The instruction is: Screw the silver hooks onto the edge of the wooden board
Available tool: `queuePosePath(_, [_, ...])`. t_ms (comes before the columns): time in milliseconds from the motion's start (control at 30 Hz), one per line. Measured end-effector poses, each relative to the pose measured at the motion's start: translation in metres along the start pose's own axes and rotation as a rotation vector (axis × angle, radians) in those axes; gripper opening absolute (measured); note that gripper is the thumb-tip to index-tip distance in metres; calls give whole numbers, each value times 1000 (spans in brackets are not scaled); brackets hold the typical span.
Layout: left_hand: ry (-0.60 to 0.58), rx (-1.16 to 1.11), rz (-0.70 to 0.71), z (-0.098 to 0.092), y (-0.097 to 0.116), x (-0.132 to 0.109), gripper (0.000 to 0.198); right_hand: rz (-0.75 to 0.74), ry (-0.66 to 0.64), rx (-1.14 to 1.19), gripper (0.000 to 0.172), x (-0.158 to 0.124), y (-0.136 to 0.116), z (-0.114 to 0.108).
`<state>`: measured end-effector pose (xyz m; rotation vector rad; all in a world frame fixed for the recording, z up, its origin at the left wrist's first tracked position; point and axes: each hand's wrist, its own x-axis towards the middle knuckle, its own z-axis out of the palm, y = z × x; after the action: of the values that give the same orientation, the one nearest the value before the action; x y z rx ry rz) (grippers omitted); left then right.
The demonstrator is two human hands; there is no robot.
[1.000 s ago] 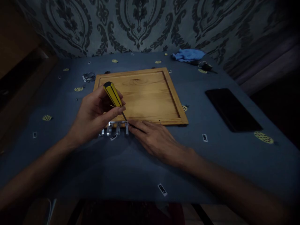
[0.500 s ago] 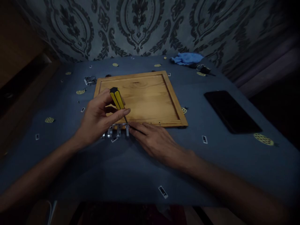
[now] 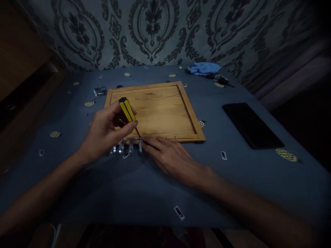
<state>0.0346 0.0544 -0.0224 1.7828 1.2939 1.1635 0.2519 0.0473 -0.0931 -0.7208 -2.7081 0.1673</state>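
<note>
My left hand (image 3: pixel 106 132) is closed round a yellow-and-black screwdriver (image 3: pixel 127 111), held tilted with its tip down at the near edge of a wooden board (image 3: pixel 160 110). The tip meets a shiny metal hook rack (image 3: pixel 126 145) that lies against that edge, its hooks pointing toward me. My right hand (image 3: pixel 170 155) rests flat on the blue cloth, fingers stretched out, fingertips touching the right end of the rack beside the screwdriver tip.
A black phone (image 3: pixel 252 124) lies to the right on the blue tablecloth (image 3: pixel 144 186). A blue rag (image 3: pixel 203 68) and a small dark object (image 3: pixel 219 79) sit at the back right. Small metal parts (image 3: pixel 100 91) lie by the board's far left corner. Patterned wall behind.
The left hand's fingers have shifted on the screwdriver handle, which has turned a little. The right hand stays on the rack. The view has tilted slightly.
</note>
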Motion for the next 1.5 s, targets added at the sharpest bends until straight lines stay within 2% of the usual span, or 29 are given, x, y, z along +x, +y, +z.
queuePosePath(233, [-17, -125, -63, 5, 4, 1, 23, 8, -1, -29, 40, 1, -2, 1])
queuePosePath(633, [25, -29, 7, 0, 0, 1, 40, -3, 19, -13, 40, -1, -1, 5])
queuePosePath(933, [-18, -8, 95, -1, -5, 1, 25, 7, 14, -7, 40, 0, -1, 5])
queuePosePath(1067, [-46, 17, 92, -2, 1, -2, 25, 11, 32, -13, 39, -1, -1, 6])
queuePosePath(1267, [7, 7, 108, -8, 14, -4, 26, 1, 18, -18, 40, -2, -1, 4])
queuePosePath(1500, [-45, 48, 98, -9, 6, -4, 25, -1, 9, -18, 40, -1, -1, 3])
